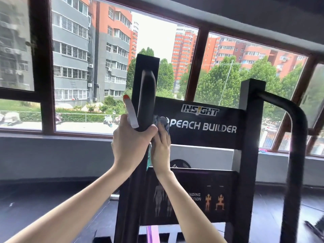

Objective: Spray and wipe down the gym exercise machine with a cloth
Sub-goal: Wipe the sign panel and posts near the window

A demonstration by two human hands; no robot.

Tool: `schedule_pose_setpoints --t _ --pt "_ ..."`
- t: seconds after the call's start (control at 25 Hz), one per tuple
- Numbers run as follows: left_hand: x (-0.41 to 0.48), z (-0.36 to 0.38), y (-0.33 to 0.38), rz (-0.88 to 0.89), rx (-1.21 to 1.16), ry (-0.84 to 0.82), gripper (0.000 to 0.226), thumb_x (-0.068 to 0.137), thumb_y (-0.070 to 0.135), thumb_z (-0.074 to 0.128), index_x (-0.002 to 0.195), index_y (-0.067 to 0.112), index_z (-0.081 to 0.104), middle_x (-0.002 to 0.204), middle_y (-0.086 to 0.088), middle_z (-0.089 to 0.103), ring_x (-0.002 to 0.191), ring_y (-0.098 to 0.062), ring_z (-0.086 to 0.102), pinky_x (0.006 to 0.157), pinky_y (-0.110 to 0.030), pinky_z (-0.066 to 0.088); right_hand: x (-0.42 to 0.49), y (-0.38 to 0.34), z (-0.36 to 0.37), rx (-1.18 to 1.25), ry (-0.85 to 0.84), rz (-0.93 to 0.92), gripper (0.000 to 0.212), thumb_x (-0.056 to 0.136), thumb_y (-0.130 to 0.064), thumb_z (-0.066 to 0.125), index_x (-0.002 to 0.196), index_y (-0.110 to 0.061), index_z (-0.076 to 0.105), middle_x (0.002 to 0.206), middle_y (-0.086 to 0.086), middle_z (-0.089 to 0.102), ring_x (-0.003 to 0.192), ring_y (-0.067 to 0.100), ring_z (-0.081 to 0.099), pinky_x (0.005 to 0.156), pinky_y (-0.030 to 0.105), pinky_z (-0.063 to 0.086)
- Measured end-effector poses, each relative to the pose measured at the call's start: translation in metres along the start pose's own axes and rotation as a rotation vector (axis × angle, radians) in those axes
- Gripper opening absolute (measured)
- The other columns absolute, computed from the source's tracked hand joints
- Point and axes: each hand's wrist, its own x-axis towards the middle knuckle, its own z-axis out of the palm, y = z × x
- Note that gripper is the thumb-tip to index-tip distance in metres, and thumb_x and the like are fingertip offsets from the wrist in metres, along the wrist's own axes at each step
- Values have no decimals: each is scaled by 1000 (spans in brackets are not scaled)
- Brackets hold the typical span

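A grey cloth (162,121) is bunching against the bar (147,95) of the black machine (250,137); a white, red-tipped spray bottle (131,113) is tilting beside it

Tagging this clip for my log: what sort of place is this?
Likely a gym: a black machine labelled Peach Builder, an exercise chart with figures, a weight plate behind.

Daylight is entering through the windows (219,71) and is acting as the main source; the sky (152,35) is clipping to flat white; the black machine frame (250,137) is standing backlit and is losing surface detail; the floor (35,199) is lying in dim shade; the forearms (70,207) are receiving soft, even light; wide-angle distortion is bending the window bars (42,67) and the ceiling edge (228,16) toward the corners; the far-left pane (14,46) is showing grey reflections; the lower right corner is smearing with blur.
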Motion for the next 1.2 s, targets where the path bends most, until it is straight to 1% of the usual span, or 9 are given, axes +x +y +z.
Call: schedule_pose_setpoints --t 0.12,0.2,0.4,0.56,0.68,0.76,0.92,1.04,1.2 --pt "-1 -1 1 2 3 -26 31 72 35 68 98 29 53 73 14 60 66 -9 61 58 -22 39 -22 23 -21 -119 -146 -210 70 85 10 53 147 -15 33 154 -1 25 143 18 24 116 40 24" --pt "-1 -2 1 -19 -14 -31 30 69 37 68 94 27 54 72 12 64 64 -13 62 61 -26 41 -19 59 -41 -231 -184 -248 71 86 7 50 149 -17 28 156 1 24 145 21 21 118 38 20" --pt "1 -1 -2 -44 -27 -10 35 65 41 64 91 20 55 69 11 66 61 -13 61 66 -31 45 -32 152 -107 -413 -29 176 85 81 19 58 151 -10 18 158 8 15 146 26 15 120 36 13" --pt "-2 -1 2 -15 -29 -8 23 70 37 68 87 32 52 72 12 64 64 -12 60 68 -33 48 -23 147 -102 -353 74 387 76 84 20 53 148 -9 23 154 14 26 143 33 20 114 49 27" --pt "-6 -2 8 6 -16 1 29 77 29 70 81 39 43 70 13 60 63 -10 57 67 -31 48 -23 65 -43 -281 -38 128 78 81 22 42 148 -17 29 155 7 26 144 31 18 117 46 22" --pt "-6 -4 11 28 1 -6 35 79 24 69 81 43 39 71 12 58 66 -11 59 62 -26 43 -27 13 -11 -206 -125 -36 70 82 11 41 147 -12 31 155 9 26 144 30 19 118 42 18" --pt "-3 -4 6 4 16 -15 20 80 25 70 93 25 55 70 13 59 64 -11 58 61 -28 39 -12 43 -39 -226 -212 -249 83 75 19 56 148 -12 31 154 6 29 144 20 23 119 33 17" --pt "-2 -2 2 -16 -3 6 28 73 35 68 91 18 56 70 12 61 65 -13 59 62 -29 40 -17 112 -83 -342 -151 -55 85 77 21 57 148 -15 29 154 4 28 144 22 25 119 33 17" --pt "-5 1 2 6 -30 17 22 72 36 66 82 37 46 74 9 61 69 -14 59 64 -30 44 -21 176 -151 -446 -31 368 81 81 21 53 149 -12 24 155 9 27 138 32 34 110 50 35"
